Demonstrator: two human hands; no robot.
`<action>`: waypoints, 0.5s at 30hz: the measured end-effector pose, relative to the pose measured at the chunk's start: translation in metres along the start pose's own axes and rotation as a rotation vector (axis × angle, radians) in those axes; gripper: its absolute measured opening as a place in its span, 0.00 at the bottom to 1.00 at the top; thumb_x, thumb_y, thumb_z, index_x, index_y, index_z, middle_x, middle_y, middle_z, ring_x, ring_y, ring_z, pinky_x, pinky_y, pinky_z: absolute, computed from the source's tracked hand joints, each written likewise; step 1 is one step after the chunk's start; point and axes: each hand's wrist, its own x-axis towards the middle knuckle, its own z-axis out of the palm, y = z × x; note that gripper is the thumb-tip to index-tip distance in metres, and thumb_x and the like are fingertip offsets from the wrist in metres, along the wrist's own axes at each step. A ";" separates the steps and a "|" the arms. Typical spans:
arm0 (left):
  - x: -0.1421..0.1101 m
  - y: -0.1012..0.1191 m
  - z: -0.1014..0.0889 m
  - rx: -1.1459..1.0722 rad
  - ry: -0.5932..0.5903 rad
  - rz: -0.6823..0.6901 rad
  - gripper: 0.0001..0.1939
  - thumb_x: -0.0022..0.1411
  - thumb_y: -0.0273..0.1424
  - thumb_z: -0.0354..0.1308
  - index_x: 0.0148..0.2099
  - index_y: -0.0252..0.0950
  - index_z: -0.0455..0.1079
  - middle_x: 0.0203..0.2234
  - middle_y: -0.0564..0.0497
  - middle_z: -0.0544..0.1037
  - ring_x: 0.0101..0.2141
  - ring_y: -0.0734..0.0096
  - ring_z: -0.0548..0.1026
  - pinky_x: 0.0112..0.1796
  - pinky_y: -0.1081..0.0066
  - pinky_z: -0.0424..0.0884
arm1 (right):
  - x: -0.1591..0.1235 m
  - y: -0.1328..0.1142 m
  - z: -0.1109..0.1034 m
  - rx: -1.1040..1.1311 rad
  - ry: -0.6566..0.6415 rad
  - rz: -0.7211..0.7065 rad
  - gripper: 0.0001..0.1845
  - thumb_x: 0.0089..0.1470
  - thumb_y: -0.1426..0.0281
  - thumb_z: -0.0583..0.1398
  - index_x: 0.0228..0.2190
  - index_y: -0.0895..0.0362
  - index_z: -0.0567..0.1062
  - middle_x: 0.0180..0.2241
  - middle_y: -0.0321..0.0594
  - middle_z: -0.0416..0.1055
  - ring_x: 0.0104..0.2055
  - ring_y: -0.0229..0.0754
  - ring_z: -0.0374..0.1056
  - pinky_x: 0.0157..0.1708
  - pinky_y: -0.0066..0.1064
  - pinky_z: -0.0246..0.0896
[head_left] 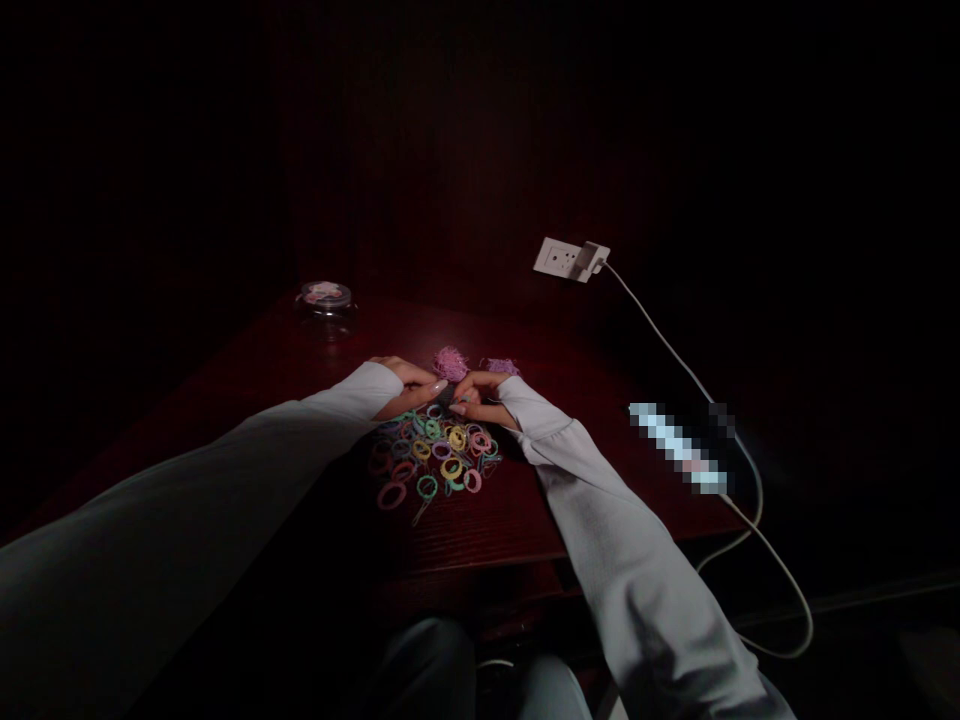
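Homelike room: desk (487,530), wall socket (559,258)

A charger (595,258) sits in the wall socket (556,257), its white cord (660,335) looping down past the dark red table (405,332).

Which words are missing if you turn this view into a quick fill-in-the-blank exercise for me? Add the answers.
1. The left hand and right hand are close together at the ______ (near/far) edge of the pile of coloured rings.
2. To the right of the pink tuft lies a second tuft, coloured ______.
3. The clear jar stands to the ______ (left/right) of the pink tuft.
4. The charger joins the wall socket to a ______ (black/white) cable.

Answers: far; purple; left; white.
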 end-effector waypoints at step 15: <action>0.001 0.001 0.001 0.085 -0.053 0.082 0.27 0.74 0.48 0.49 0.27 0.38 0.71 0.21 0.55 0.71 0.26 0.73 0.67 0.31 0.70 0.55 | -0.005 0.003 0.000 -0.011 -0.043 0.060 0.28 0.50 0.47 0.75 0.38 0.59 0.86 0.27 0.36 0.78 0.28 0.36 0.68 0.32 0.30 0.64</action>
